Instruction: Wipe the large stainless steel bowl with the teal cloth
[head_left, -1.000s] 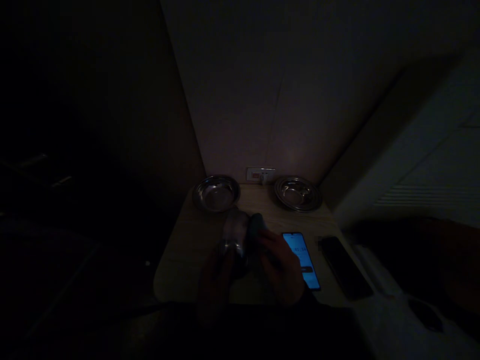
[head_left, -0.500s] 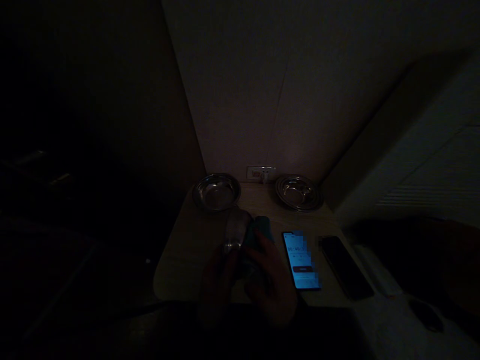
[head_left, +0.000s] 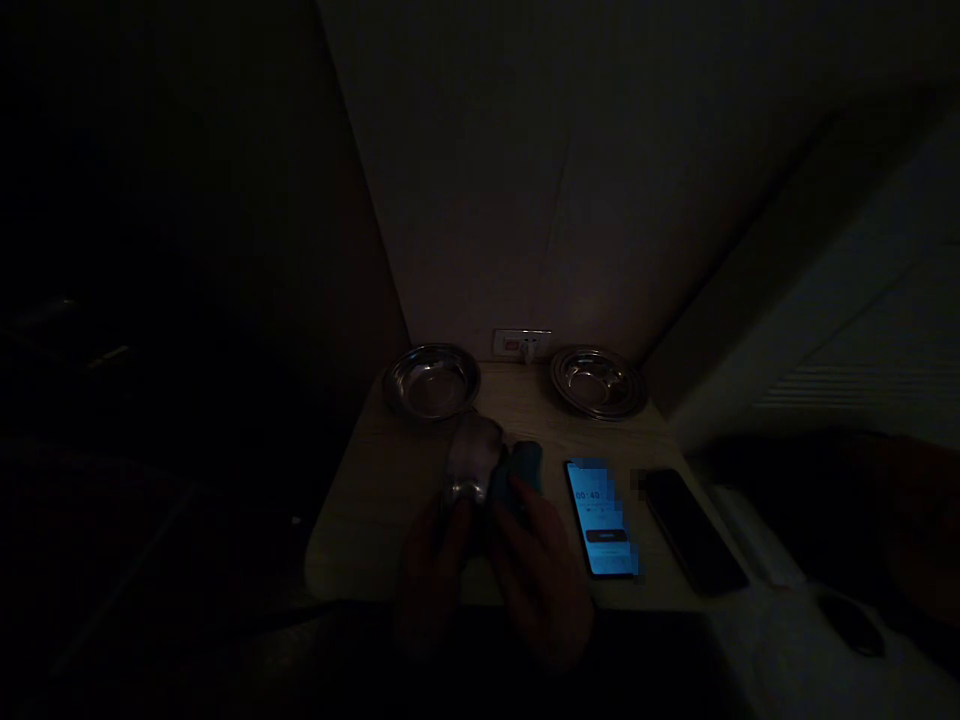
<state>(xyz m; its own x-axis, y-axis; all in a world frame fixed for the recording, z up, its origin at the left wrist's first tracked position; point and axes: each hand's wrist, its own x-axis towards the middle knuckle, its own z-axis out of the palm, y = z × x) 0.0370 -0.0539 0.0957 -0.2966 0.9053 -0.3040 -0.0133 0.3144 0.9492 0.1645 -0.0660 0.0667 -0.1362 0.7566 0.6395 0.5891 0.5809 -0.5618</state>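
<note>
In the dim light, my left hand point(head_left: 431, 565) is closed on the near edge of a shiny metal bowl point(head_left: 474, 450), which is tilted on its side above the table. My right hand point(head_left: 544, 570) is closed on a bunched teal cloth point(head_left: 527, 462), close against the bowl's right side. The fingertips of both hands are partly lost in shadow, and the near part of the bowl is hidden behind them.
On the wooden table point(head_left: 360, 520), a metal dish point(head_left: 433, 382) stands back left and stacked metal dishes point(head_left: 598, 383) back right. A lit phone point(head_left: 602, 520) and a dark phone point(head_left: 695, 532) lie at right. A wall socket point(head_left: 522, 343) holds a plug. A dark oval object point(head_left: 851, 622) lies beyond the table.
My right hand and the cloth have shifted slightly, with the cloth's top a little lower and the fingers nearer together. The bowl stays in almost the same place in my left hand.
</note>
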